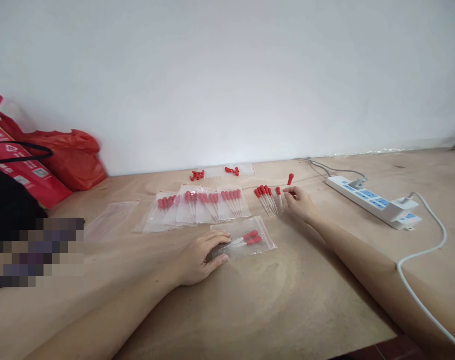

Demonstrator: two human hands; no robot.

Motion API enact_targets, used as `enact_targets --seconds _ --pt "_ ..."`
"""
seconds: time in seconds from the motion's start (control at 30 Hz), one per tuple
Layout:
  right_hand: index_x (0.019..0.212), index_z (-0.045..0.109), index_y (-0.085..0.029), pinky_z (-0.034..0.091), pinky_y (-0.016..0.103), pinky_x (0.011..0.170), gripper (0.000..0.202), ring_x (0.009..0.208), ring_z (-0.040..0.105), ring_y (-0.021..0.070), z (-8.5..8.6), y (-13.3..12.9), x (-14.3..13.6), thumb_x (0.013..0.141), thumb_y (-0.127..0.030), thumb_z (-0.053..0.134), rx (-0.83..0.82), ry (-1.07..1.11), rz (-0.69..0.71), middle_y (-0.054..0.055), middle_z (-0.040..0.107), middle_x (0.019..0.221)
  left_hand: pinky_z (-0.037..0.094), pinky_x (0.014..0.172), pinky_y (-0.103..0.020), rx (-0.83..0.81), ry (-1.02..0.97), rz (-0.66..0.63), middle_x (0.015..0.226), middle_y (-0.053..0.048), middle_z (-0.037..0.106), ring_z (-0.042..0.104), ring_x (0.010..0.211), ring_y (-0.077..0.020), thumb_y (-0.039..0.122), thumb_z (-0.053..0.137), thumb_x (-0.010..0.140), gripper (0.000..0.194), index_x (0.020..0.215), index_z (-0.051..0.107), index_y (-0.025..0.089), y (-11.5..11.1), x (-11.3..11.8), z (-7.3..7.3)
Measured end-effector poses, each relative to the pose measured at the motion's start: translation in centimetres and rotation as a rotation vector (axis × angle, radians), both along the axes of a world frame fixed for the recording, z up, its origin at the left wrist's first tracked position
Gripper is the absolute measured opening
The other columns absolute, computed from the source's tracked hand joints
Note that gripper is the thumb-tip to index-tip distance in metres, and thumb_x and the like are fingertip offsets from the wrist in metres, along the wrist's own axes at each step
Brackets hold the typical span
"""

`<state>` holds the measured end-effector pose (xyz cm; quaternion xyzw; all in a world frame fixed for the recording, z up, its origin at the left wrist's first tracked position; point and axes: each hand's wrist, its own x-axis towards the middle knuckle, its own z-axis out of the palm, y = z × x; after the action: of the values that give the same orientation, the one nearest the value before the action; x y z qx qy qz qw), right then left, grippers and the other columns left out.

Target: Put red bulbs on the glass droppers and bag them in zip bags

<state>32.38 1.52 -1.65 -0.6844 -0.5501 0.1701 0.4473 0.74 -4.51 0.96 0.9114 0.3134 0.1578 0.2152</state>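
My left hand [202, 255] rests on the near end of a clear zip bag [263, 228], thumb and fingers spread apart. Inside that bag lie several red-bulbed droppers [253, 237]. My right hand [299, 202] has its fingers closed at the right of a loose row of droppers [265, 192]. A red bulb [290, 178] stands just above those fingers, its tube hidden by them. Beside the fingertips lies another single dropper [279, 191]. Behind my left hand, overlapping zip bags [170, 220] hold more droppers.
Small red bulbs [197, 175] lie near the wall, beside another bag [246, 169]. A flat clear bag [112, 215] lies left. A white power strip [373, 200] with cables is right. Red bags [69, 155] and a dark object [11, 210] stand at the left.
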Motion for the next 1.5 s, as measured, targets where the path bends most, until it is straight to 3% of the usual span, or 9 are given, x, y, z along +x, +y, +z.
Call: enact_targets --seconds 0.1,0.23,0.37,0.53,0.73,1.0,1.23,1.3,1.5 --pt "0.112 0.034 -0.016 0.04 0.022 0.04 0.049 0.044 0.048 0.0101 0.1 -1.2 -1.5 0.067 -0.026 0.052 0.069 0.365 0.111 -0.007 0.049 0.059 0.037 0.096 -0.038 0.0 -0.002 -0.002 0.119 -0.006 0.053 0.046 0.113 -0.0205 0.029 0.047 0.082 0.029 0.11 0.051 0.021 0.0 0.0 0.0" --pt "0.125 0.012 -0.022 0.042 0.021 0.039 0.078 0.041 0.049 0.0094 0.4 -3.3 -4.0 0.061 -0.02 0.056 0.045 0.568 0.228 -0.012 0.046 0.057 0.037 0.095 -0.039 -0.004 -0.01 -0.001 0.119 -0.006 0.053 0.046 0.113 -0.0208 0.03 0.047 0.082 0.03 0.111 0.05 0.022 0.0 0.0 0.0" --pt "0.119 0.015 -0.022 0.048 0.025 0.046 0.07 0.046 0.055 0.0108 0.3 -4.2 -5.9 0.063 -0.025 0.057 0.04 0.665 0.258 -0.012 0.048 0.057 0.036 0.096 -0.039 -0.002 0.006 0.004 0.121 -0.006 0.052 0.045 0.114 -0.0208 0.03 0.046 0.083 0.03 0.111 0.05 0.022 0.0 0.0 0.0" --pt "0.097 0.027 -0.024 0.049 0.026 0.054 0.052 0.051 0.056 0.0099 -0.2 -4.1 -6.5 0.061 -0.036 0.063 0.046 0.779 0.295 -0.01 0.052 0.059 0.035 0.097 -0.039 -0.002 0.031 0.008 0.122 -0.005 0.051 0.044 0.115 -0.0208 0.03 0.046 0.083 0.03 0.112 0.049 0.022 0.0 0.0 0.1" --pt "0.084 0.04 -0.022 0.045 0.023 0.052 0.046 0.051 0.052 0.0077 0.0 -4.5 -6.4 0.055 -0.041 0.069 0.042 0.743 0.375 -0.006 0.055 0.064 0.038 0.094 -0.038 -0.013 0.051 0.042 0.121 -0.006 0.051 0.046 0.112 -0.0211 0.031 0.046 0.083 0.036 0.118 0.043 0.023 -0.2 0.0 0.3" --pt "0.074 0.05 -0.017 0.029 0.017 0.033 0.04 0.035 0.038 0.0035 0.4 -5.1 -6.3 0.049 -0.035 0.075 -0.141 0.581 0.495 -0.008 0.051 0.052 0.039 0.093 -0.038 -0.019 0.048 0.046 0.122 -0.006 0.051 0.047 0.11 -0.0216 0.03 0.046 0.083 0.037 0.118 0.043 0.022 -0.3 0.1 0.4" --pt "0.082 0.054 -0.015 0.04 0.019 0.044 0.04 0.048 0.052 0.0069 0.8 -5.1 -5.6 0.06 -0.045 0.068 -0.328 0.597 0.879 0.0 0.061 0.065 0.037 0.095 -0.038 -0.008 0.066 0.042 0.123 -0.007 0.049 0.045 0.113 -0.0209 0.03 0.045 0.083 0.036 0.118 0.043 0.021 -0.2 0.0 0.3" --pt "0.083 0.054 -0.015 0.038 0.018 0.042 0.041 0.046 0.05 0.006 0.7 -4.9 -5.7 0.062 -0.047 0.066 -0.332 0.589 0.87 0.001 0.062 0.066 0.037 0.095 -0.038 0.001 0.059 0.034 0.123 -0.006 0.049 0.045 0.113 -0.0209 0.03 0.045 0.083 0.036 0.118 0.043 0.021 -0.2 0.0 0.2" --pt "0.07 0.051 -0.018 0.03 0.02 0.034 0.033 0.033 0.039 0.0068 -0.1 -4.6 -6.9 0.059 -0.044 0.068 -0.336 0.479 0.655 -0.005 0.05 0.045 0.038 0.095 -0.038 0.01 0.051 0.043 0.121 -0.007 0.051 0.046 0.112 -0.0213 0.03 0.046 0.082 0.036 0.117 0.045 0.02 -0.2 0.1 0.3"
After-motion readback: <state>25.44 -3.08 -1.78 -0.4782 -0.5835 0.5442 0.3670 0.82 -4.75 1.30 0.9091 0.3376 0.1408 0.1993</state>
